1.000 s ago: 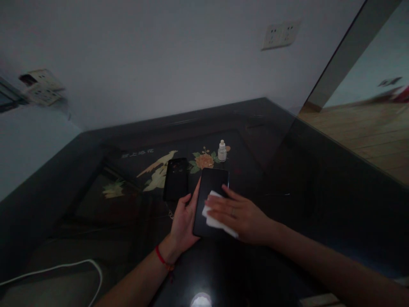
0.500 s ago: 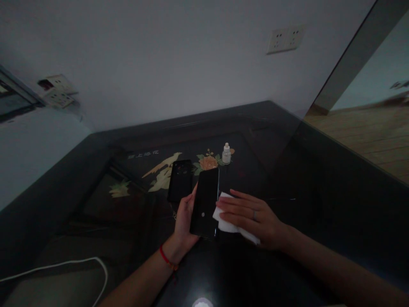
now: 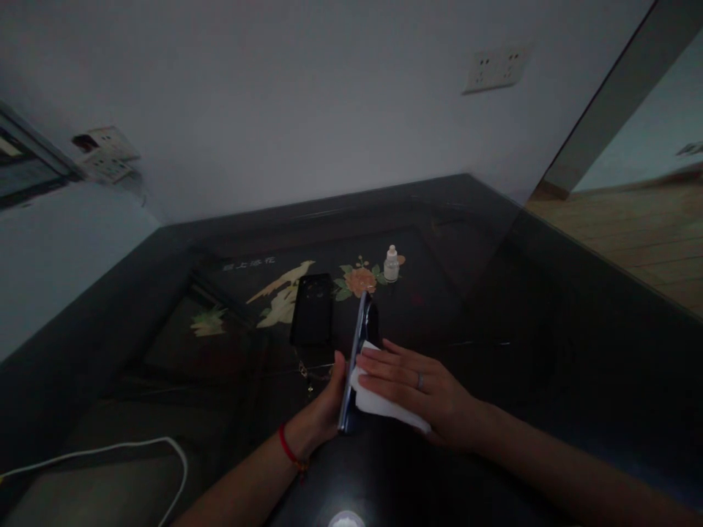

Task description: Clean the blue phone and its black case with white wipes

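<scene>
My left hand point(image 3: 325, 406) is closed on a dark smartphone point(image 3: 356, 359), tilted so that its narrow edge faces me. A red cord bracelet circles that wrist. In my right hand point(image 3: 417, 384) a folded white cloth or tissue point(image 3: 384, 404) lies under the fingers, pressed against the phone's right side. Just behind my left hand, a black phone case point(image 3: 312, 311) rests on the table with a beaded strap point(image 3: 308, 377) trailing from it. Farther back stands a small white dropper bottle point(image 3: 391, 265), upright.
The dark glossy table point(image 3: 483, 293) carries a printed bird and flower point(image 3: 360, 282). A white cable point(image 3: 110, 445) curls at the lower left. Wall sockets point(image 3: 497, 69) sit on the wall behind, and a round white light spot point(image 3: 346, 519) shows at the bottom edge.
My left hand has turned the phone from screen facing up to edge-on. My right hand has moved left with the cloth, which now touches the phone's side.
</scene>
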`<state>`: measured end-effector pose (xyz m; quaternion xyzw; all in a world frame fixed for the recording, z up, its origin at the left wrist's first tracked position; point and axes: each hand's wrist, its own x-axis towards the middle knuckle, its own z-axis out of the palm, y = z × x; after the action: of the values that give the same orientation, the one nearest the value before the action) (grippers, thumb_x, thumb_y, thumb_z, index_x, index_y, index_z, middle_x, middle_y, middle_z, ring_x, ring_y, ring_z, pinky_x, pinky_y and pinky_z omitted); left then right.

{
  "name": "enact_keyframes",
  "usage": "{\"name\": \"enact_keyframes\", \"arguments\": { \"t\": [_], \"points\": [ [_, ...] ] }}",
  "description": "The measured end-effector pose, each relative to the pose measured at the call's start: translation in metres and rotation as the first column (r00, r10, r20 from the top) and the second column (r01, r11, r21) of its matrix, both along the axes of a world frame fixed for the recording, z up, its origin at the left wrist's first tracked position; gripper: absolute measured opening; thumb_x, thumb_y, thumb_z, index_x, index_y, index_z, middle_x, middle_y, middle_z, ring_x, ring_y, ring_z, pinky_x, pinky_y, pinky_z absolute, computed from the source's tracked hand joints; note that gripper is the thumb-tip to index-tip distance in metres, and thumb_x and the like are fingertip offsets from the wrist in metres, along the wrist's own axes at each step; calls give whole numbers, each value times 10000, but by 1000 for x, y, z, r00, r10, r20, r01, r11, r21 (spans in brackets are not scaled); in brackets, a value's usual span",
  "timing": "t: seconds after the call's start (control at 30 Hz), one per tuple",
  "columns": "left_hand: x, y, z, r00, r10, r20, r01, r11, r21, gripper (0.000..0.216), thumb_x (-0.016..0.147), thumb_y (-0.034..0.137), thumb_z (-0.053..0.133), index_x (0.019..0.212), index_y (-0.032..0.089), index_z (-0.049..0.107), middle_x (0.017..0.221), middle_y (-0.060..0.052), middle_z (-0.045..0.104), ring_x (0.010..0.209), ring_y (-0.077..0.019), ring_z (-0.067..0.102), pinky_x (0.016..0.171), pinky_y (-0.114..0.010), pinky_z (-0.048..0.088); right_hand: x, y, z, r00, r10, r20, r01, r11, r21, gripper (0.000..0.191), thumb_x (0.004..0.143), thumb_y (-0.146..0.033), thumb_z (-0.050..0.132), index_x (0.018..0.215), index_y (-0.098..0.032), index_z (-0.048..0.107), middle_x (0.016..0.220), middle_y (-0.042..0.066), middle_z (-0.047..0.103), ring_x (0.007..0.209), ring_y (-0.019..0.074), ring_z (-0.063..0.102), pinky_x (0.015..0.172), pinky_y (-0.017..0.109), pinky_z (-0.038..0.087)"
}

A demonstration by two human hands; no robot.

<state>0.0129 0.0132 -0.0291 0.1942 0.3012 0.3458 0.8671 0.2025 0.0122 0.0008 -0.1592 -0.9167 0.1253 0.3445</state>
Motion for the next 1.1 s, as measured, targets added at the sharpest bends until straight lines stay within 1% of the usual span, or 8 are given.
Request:
{"name": "enact_keyframes", "arguments": {
  "t": [0.13,0.23,0.33,0.43,0.63,0.87,0.97,1.1],
  "points": [
    [-3,-1,-4,993,-114,40,116,992,-47,628,765,650,571,1072,113,682,889,-107,720,757,-199,656,643,-267,464,4,6,2,997,-32,-71,29,999,-34,450,947,-181,402,1394,-128,407,1379,144,516,1341,195,408,1086,421,399],
    [-2,2,6,972,-207,109,211,977,-25,673,815,675,465,1181,137,637,1084,-127,685,801,-204,669,725,-309,496,17,17,5,928,-284,-240,243,952,-186,451,943,-161,378,1388,-199,440,1396,100,507,1327,186,428,1075,412,416],
    [2,3,17,990,-107,91,102,993,53,595,900,517,457,1454,366,297,1394,-108,503,1110,-298,602,880,-461,482,29,29,3,823,-503,-264,405,845,-349,459,926,-130,355,1340,-256,506,1376,45,533,1303,184,461,1098,448,381],
    [5,3,25,996,-7,87,2,998,59,684,931,397,454,1406,595,4,1514,-37,350,1213,-354,530,899,-584,448,30,36,-2,823,-526,-215,424,820,-384,481,904,-99,363,1329,-262,519,1359,40,550,1289,178,477,1092,460,387],
    [7,2,28,983,-19,183,21,1000,-8,607,908,592,323,1447,523,52,1495,-48,390,1216,-362,522,945,-631,393,10,34,-9,893,-448,-35,428,872,-239,498,888,-73,357,1357,-198,472,1376,88,529,1310,178,451,1084,480,390],
    [13,-2,25,998,61,31,-60,998,-21,691,901,624,261,1505,341,80,1369,-146,520,1138,-340,569,915,-607,436,-6,26,-5,911,-404,88,379,901,213,379,951,-138,396,1313,-123,508,1394,108,504,1357,213,381,1170,501,200],
    [13,-3,26,996,87,36,-87,996,-16,654,906,610,276,1492,395,81,1434,-100,464,1167,-330,550,923,-600,439,-3,27,-4,887,-458,65,428,866,259,360,962,-145,387,1294,-110,523,1361,104,541,1327,218,428,1178,510,172],
    [13,-3,26,990,141,34,-141,990,-2,592,921,573,305,1475,432,150,1485,-25,411,1223,-285,516,992,-514,422,-1,27,-3,863,-503,44,478,841,255,369,961,-137,366,1294,-91,520,1347,123,551,1311,221,449,1157,502,252]
  ]
}}
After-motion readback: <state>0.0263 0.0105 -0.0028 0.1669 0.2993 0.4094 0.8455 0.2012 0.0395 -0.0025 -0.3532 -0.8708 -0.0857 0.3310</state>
